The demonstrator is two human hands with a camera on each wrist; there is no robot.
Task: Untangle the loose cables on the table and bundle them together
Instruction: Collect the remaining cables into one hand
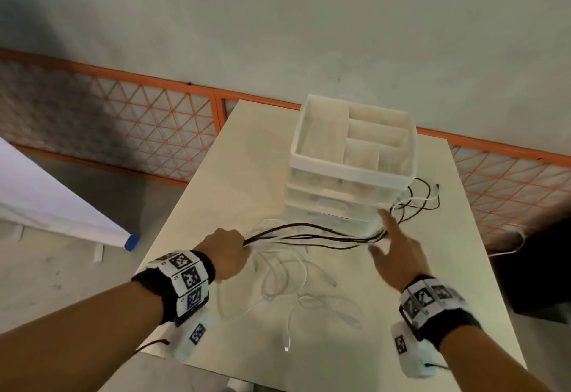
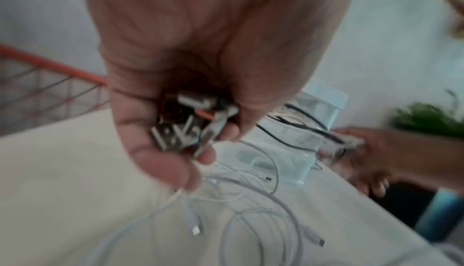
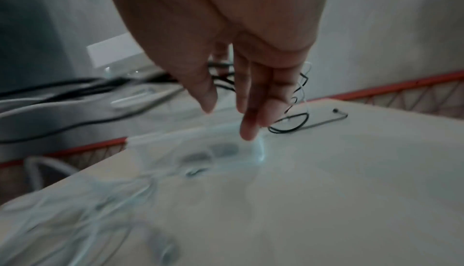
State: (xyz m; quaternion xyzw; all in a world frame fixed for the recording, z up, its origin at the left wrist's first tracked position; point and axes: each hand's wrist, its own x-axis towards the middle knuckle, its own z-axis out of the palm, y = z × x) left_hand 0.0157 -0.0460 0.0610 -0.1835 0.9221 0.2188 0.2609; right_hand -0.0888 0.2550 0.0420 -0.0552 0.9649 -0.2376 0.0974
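Observation:
My left hand (image 1: 230,251) grips a bunch of black and white cables (image 1: 312,235) by their plug ends (image 2: 191,129), a little above the white table (image 1: 222,175). The strands stretch rightward to my right hand (image 1: 391,245), which is open with straight fingers (image 3: 247,115) beside them, holding nothing. Beyond it, black and white loops (image 1: 417,200) lie on the table behind the drawer unit. Loose white cables (image 1: 287,280) hang from my left hand and coil on the table, their connectors (image 2: 195,229) lying free.
A clear plastic drawer unit (image 1: 352,169) with an open white tray on top stands mid-table, right behind the stretched cables. An orange mesh fence (image 1: 123,113) runs behind the table. A dark object (image 1: 537,268) sits off the right edge.

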